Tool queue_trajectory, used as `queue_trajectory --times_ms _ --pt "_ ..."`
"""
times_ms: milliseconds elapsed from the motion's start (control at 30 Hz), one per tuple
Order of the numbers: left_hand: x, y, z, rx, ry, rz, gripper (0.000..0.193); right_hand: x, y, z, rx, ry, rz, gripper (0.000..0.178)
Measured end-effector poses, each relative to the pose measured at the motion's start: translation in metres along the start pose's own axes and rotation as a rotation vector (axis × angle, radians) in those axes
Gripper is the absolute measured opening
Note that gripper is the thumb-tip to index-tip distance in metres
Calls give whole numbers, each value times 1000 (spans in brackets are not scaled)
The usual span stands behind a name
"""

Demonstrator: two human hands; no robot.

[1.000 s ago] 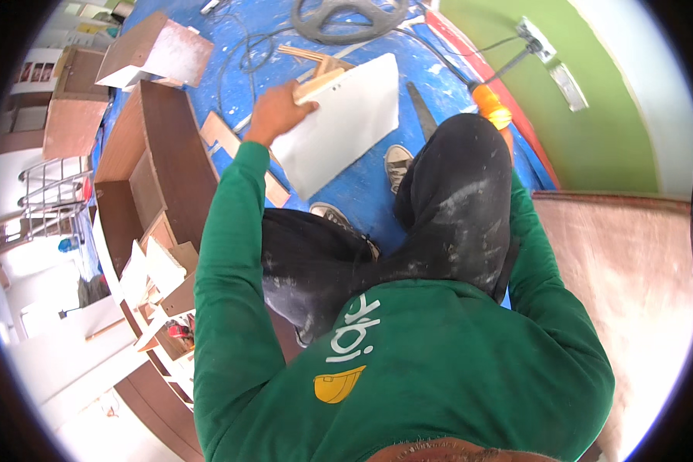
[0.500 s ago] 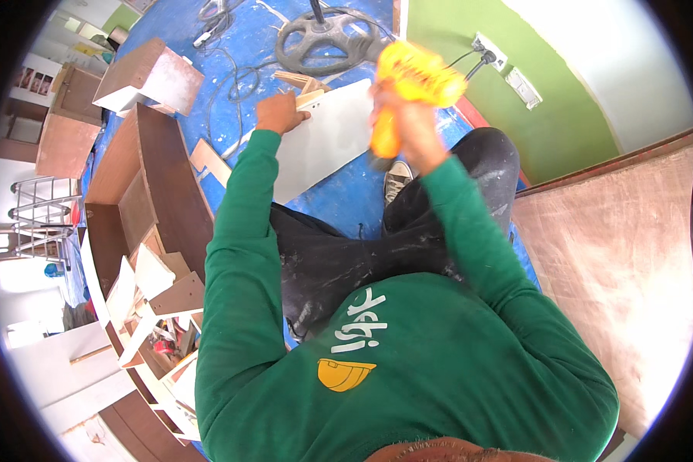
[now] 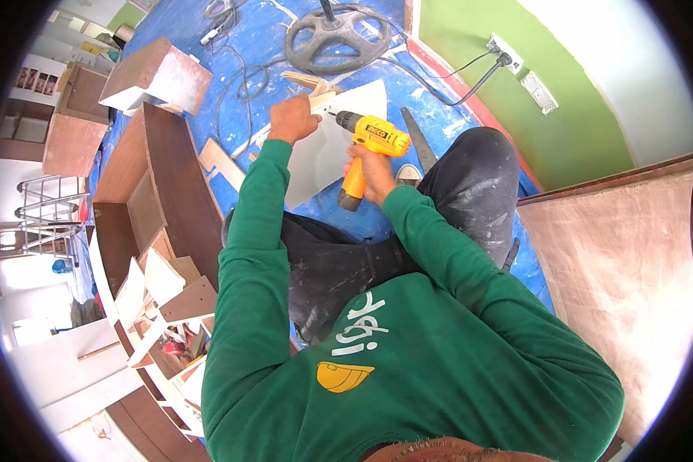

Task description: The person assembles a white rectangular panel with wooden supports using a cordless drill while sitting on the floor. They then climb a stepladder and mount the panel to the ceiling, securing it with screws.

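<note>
A yellow cordless drill (image 3: 377,137) is in my right hand (image 3: 376,171), whose fingers wrap its grip. Its black chuck points left, with the tip close to small dark marks at the edge of a white panel (image 3: 316,165). That panel lies tilted in front of my legs. My left hand (image 3: 292,121) is closed on its far left edge, beside a pale wood strip (image 3: 322,98); the fingertips are hidden. Whether the bit touches the panel, I cannot tell.
A handsaw (image 3: 418,140) lies right of the panel. Beyond are a black wheel-shaped base (image 3: 337,40) and cables on the blue floor covering. A brown cabinet carcass (image 3: 173,185) with wood offcuts stands left. Wall sockets (image 3: 507,52) hold a plug at right.
The drill, blurred and raised at the right before, has come down and left, its chuck now at the panel's edge. The handsaw has come into sight. My left hand keeps its hold.
</note>
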State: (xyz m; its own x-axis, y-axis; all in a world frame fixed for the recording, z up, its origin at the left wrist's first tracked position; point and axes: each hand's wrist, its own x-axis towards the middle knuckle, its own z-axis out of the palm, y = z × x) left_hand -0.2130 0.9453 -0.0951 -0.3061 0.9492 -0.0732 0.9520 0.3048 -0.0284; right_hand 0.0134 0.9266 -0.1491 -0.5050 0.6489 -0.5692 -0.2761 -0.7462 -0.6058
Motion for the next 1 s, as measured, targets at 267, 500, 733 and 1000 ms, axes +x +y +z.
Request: queue_trajectory --times_ms 267,500,733,1000 --pt "6 -1 6 19 -31 -18 59 13 8 1 31 -63 -43 27" --pt "7 -2 2 9 -44 -41 58 -4 -7 10 49 -12 -72 34" --pt "7 -5 3 -44 -49 -50 57 -2 -2 9 -9 41 -113 26" --pt "10 -6 3 6 -92 -58 60 6 7 3 -185 -64 -134 23"
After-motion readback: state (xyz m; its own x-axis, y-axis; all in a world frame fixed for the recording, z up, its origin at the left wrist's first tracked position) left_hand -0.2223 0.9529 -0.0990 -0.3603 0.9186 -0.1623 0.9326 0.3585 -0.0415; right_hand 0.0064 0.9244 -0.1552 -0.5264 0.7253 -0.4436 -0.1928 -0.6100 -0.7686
